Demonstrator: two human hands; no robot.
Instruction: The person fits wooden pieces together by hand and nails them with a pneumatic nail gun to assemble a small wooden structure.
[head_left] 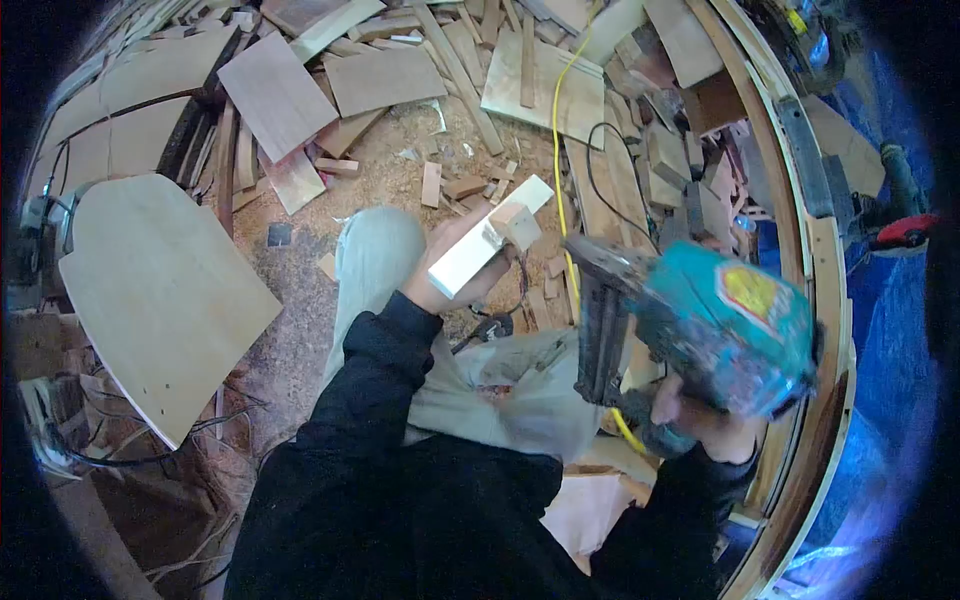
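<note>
My left hand is closed around a pale wooden strip, held slanting above my lap. A small wood block sits against the strip near its middle; whether it is fastened there I cannot tell. On the right, my right hand grips a teal nail gun, partly hidden beneath its body. The gun's black nose and magazine point toward the strip but stand apart from it. Some blur shows on the gun.
Boards and offcuts lie scattered over the sawdust-covered floor ahead. A shaped plywood panel stands at the left. A yellow hose runs down past my knees toward the gun. A long wooden frame edge and blue sheeting line the right.
</note>
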